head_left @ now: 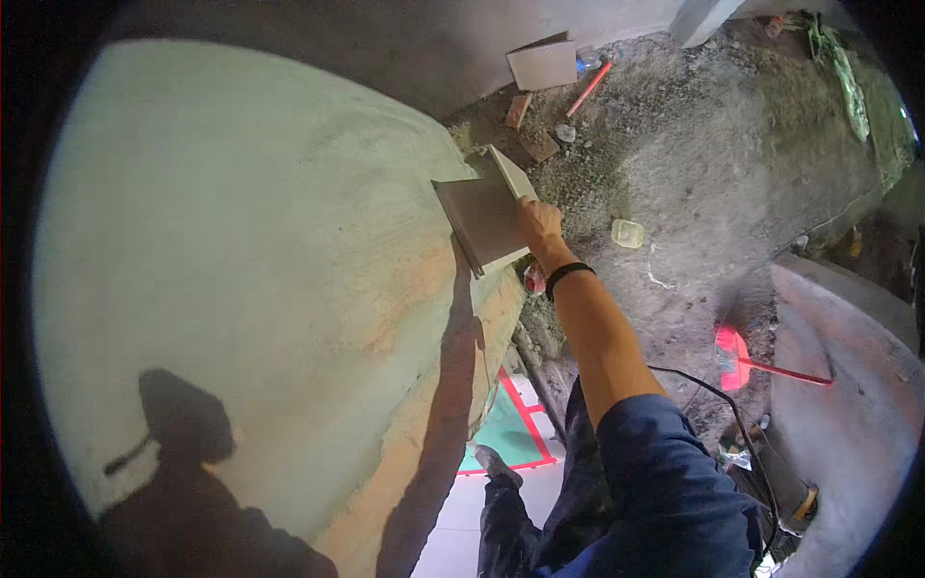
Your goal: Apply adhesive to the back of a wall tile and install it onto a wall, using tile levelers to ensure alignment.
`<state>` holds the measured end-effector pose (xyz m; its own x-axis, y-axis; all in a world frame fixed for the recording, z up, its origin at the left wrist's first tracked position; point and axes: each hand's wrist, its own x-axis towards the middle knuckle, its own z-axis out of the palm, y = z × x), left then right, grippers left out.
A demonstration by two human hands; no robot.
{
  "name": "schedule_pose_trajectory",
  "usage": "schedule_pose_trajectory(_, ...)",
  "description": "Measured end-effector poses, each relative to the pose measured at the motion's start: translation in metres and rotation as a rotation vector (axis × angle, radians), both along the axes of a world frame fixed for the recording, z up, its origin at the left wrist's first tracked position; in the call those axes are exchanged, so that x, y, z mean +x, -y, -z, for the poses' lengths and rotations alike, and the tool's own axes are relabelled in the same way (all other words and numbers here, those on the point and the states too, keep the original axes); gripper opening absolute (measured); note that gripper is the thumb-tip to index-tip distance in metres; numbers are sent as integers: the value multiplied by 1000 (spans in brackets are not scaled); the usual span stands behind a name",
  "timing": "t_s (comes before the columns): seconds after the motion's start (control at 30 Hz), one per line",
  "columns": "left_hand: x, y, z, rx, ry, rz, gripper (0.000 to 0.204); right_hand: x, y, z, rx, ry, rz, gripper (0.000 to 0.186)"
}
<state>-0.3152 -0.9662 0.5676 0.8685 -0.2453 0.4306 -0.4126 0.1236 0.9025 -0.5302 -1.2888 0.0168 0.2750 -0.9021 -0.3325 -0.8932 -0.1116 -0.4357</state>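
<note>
My right hand (540, 226) grips a square grey tile (482, 220) by its right edge and holds it flat against the lower part of a pale plastered wall (251, 241). A black band sits on that wrist. A second, lighter tile edge (511, 171) shows just behind the grey one. My left hand is not in the picture. The shadow of my arm and head falls on the wall.
Rough dirt and rubble floor (694, 173) lies to the right, with a cardboard piece (541, 64), a brick (518, 110), a red-handled tool (588, 91), a small clear tub (627, 233) and a red broom (737, 358). A black cable (718, 395) runs by my leg. Tiled floor (511, 433) shows below.
</note>
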Motion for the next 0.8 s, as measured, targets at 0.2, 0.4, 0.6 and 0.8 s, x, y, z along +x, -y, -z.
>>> schedule_pose_trajectory(0.2,-11,-17,-19,-56,-3,3,46,-85,-29,-48,-86,119,-38,15)
schedule_pose_trajectory(0.4,-44,-27,-64,-200,-6,-9,48,-214,-138,-182,-80,92,-97,17)
schedule_pose_trajectory(0.6,-55,-68,-124,-315,41,-102,49,-284,-248,-337,-145,-30,-371,17)
schedule_pose_trajectory(0.8,37,-170,-36,-91,-147,302,65,-288,-377,-456,-124,-113,-587,18)
